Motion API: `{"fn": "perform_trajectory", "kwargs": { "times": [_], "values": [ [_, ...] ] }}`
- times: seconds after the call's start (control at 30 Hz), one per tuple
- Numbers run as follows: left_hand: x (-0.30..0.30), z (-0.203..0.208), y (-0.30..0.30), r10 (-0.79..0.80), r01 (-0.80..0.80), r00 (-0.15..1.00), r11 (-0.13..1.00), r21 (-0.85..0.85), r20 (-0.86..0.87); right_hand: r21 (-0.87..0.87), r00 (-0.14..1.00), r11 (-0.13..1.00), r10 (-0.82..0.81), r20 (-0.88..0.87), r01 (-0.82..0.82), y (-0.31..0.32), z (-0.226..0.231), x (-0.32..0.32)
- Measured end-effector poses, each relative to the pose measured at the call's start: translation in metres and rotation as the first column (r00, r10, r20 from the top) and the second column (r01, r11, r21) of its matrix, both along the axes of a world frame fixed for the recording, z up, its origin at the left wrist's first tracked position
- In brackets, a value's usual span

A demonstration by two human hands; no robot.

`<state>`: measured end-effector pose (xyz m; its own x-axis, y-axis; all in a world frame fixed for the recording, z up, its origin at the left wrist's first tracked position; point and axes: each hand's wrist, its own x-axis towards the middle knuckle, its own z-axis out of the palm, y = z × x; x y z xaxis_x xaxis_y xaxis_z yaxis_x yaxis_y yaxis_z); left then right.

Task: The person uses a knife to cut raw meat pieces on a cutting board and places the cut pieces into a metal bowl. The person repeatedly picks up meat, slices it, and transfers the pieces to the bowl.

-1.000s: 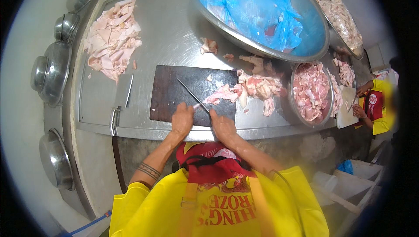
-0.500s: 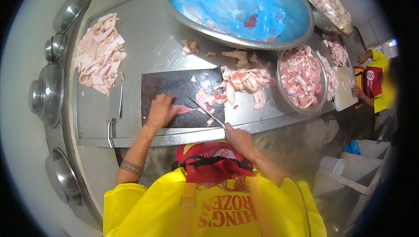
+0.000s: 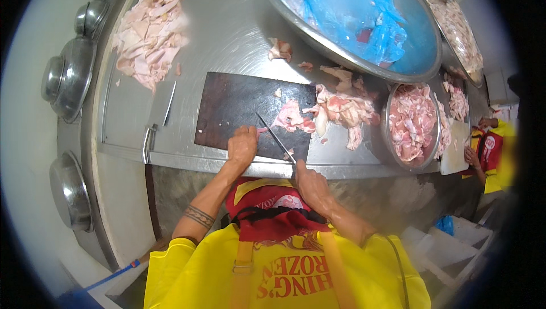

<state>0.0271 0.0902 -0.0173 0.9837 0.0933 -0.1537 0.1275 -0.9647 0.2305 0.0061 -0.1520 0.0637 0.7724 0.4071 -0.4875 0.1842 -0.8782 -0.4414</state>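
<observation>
My left hand (image 3: 243, 145) is closed at the near edge of the dark cutting board (image 3: 224, 104). From its fingers a small end of pink meat (image 3: 262, 130) sticks out toward the blade; the rest is hidden under the hand. My right hand (image 3: 311, 187) grips the handle of a knife (image 3: 274, 137), whose blade slants up and left across the board. Just beyond the blade lies a larger pale pink piece of meat (image 3: 291, 117). A little scrap (image 3: 289, 154) sits by the board's near edge, and another scrap (image 3: 277, 92) is farther back.
Flat pale skin pieces (image 3: 151, 33) are heaped at the left, with a second knife (image 3: 170, 104) near them. Right of the board are a meat pile (image 3: 344, 110) and a bowl of cut meat (image 3: 410, 124). A big basin (image 3: 341, 61) stands behind; a co-worker (image 3: 490, 152) is far right.
My left hand has come nearer the knife, and the meat strip that stretched between them is now mostly covered. The whole view has shifted, with the board appearing farther right.
</observation>
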Motion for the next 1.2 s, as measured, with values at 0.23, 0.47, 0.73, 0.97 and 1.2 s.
{"fn": "perform_trajectory", "kwargs": {
  "times": [0.23, 0.47, 0.73, 0.97, 1.2],
  "values": [
    [-0.027, 0.000, 0.004, -0.073, 0.074, 0.983, 0.997, 0.000, 0.168, -0.002, 0.998, 1.000, 0.009, 0.055, -0.008, 0.036, -0.037, 0.018],
    [0.035, 0.005, 0.047, 0.160, -0.159, 0.987, 0.987, -0.031, 0.017, -0.001, 1.000, 1.000, 0.018, 0.017, -0.018, -0.007, -0.013, 0.000],
    [0.013, 0.025, 0.070, 0.063, -0.057, 0.998, 0.986, -0.155, 0.031, 0.356, 0.677, 0.781, -0.112, -0.727, 0.512, -0.028, -0.004, 0.032],
    [0.024, 0.039, 0.056, 0.103, -0.062, 0.973, 0.979, -0.194, 0.209, 0.355, 0.587, 0.618, -0.219, -0.779, 0.701, -0.033, 0.011, 0.035],
    [0.085, 0.028, -0.061, -0.154, 0.242, 0.941, 0.929, -0.279, 0.301, 0.333, 0.533, 0.428, -0.537, -0.654, 0.840, -0.091, 0.004, 0.036]
  ]
}}
